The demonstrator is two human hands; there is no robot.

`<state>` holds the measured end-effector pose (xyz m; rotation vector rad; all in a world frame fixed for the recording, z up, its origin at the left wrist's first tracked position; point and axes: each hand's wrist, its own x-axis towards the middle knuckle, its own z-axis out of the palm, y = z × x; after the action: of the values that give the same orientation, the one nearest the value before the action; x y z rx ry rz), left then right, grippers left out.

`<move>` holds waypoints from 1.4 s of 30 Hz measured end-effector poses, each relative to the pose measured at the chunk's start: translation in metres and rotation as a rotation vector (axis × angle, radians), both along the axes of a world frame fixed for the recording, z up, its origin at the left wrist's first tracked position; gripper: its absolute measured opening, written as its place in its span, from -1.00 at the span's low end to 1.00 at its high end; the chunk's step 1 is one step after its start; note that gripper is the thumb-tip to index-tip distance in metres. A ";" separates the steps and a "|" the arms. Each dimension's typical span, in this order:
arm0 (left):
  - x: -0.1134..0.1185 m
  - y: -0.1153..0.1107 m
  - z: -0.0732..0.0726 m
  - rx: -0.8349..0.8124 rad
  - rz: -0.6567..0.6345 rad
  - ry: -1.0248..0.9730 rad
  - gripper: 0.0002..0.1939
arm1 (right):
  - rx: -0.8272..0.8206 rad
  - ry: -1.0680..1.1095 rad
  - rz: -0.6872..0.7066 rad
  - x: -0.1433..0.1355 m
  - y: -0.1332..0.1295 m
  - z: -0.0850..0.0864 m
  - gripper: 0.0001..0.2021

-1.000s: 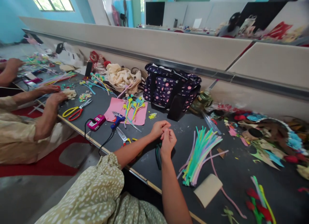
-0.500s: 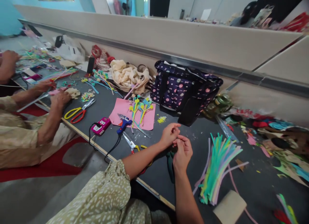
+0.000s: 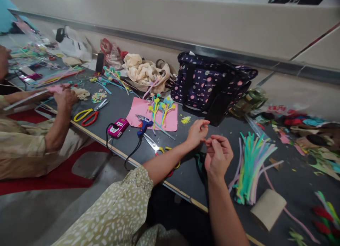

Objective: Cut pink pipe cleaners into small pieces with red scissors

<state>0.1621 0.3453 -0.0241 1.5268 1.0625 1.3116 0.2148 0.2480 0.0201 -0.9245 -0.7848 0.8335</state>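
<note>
My left hand (image 3: 197, 133) and my right hand (image 3: 218, 154) are close together above the dark table (image 3: 124, 104). The fingers of both are curled, their tips near each other; anything between them is too small to make out. Just right of my right hand lies a bundle of pastel fuzzy stems (image 3: 249, 170). Small yellow scraps (image 3: 185, 120) sit beyond my left hand. Scissors with red and yellow handles (image 3: 156, 148) lie partly hidden under my left forearm. Yellow and blue stem flowers (image 3: 161, 111) rest on a pink sheet (image 3: 135, 108), beside a blue glue gun (image 3: 145, 125).
A dark polka-dot bag (image 3: 202, 83) stands against the wall, a green jar (image 3: 251, 101) beside it. A cardboard tube (image 3: 268, 209) lies at the near right. Another person's hand (image 3: 65, 97) works at the left, near open scissors (image 3: 91, 113) and a pink power strip (image 3: 118, 128).
The view has tilted down and shifted, so most table items appear higher. My hands are slightly farther apart. The other person's hands at the left have shifted.
</note>
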 end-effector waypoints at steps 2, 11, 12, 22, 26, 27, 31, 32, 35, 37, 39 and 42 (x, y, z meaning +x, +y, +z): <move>0.003 0.002 -0.008 -0.023 0.011 0.017 -0.67 | -0.004 -0.004 0.020 -0.001 -0.003 0.001 -0.88; 0.008 -0.003 -0.012 -0.060 -0.022 0.101 -0.64 | -0.147 -0.345 0.139 0.040 -0.017 0.004 -0.78; 0.008 -0.003 -0.012 -0.049 -0.019 0.089 -0.62 | -0.135 -0.356 0.123 0.046 -0.019 0.008 -0.78; 0.006 0.001 -0.009 -0.258 -0.067 -0.171 -0.81 | -0.113 -0.867 -0.234 0.079 -0.014 0.000 -0.76; 0.005 -0.001 -0.007 -0.219 -0.077 -0.208 -0.82 | -0.331 -1.255 -0.503 0.100 -0.011 -0.011 -0.74; 0.005 -0.001 -0.006 -0.199 -0.060 -0.202 -0.79 | -0.412 -1.300 -0.524 0.105 -0.011 -0.011 -0.74; 0.005 0.000 -0.003 -0.148 0.037 -0.161 -0.55 | -0.647 -1.360 -0.543 0.127 -0.015 -0.005 -0.73; 0.005 0.001 -0.002 -0.144 0.065 -0.154 -0.52 | -0.669 -1.353 -0.556 0.134 -0.016 -0.003 -0.72; 0.004 0.004 0.000 -0.151 0.084 -0.160 -0.49 | -0.769 -1.310 -0.604 0.155 -0.022 -0.001 -0.70; 0.003 0.006 0.001 -0.147 0.082 -0.161 -0.51 | -0.887 -1.286 -0.602 0.165 -0.026 0.000 -0.71; 0.002 0.006 0.002 -0.145 0.070 -0.167 -0.54 | -1.010 -1.285 -0.566 0.169 -0.028 0.000 -0.70; 0.002 0.004 0.004 -0.148 0.052 -0.170 -0.57 | -1.142 -1.319 -0.457 0.165 -0.027 0.001 -0.65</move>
<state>0.1638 0.3497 -0.0201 1.2632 1.0706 1.3420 0.3802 0.2213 0.0212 -2.6851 -1.0941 0.0704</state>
